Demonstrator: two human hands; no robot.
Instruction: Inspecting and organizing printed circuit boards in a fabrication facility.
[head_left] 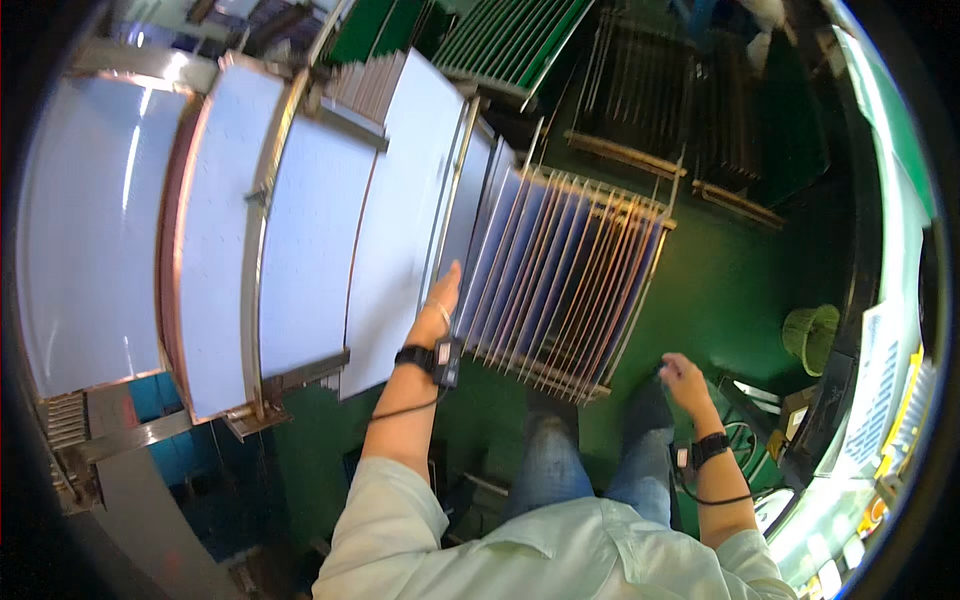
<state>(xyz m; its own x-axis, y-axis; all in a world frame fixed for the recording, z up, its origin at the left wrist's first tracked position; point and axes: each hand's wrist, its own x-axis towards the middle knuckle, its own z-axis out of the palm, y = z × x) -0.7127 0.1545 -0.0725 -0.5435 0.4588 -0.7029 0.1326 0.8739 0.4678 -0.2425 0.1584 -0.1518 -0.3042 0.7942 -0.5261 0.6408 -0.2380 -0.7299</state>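
My left hand is stretched out beside a wire rack, its fingers pointing away from me. It lies close to the face of a large pale panel; whether it touches is unclear. Several thin copper-edged sheets stand upright in the rack's slots, which is set on the floor before my legs. Near my right thigh hangs my right hand, loosely curled with nothing visible in it. Both wrists wear dark straps with small devices and cables.
More pale panels stand in a metal frame on the left. Other slatted racks are at the back, some dark. A green basket sits on the green floor to the right, near a light-coloured bench edge.
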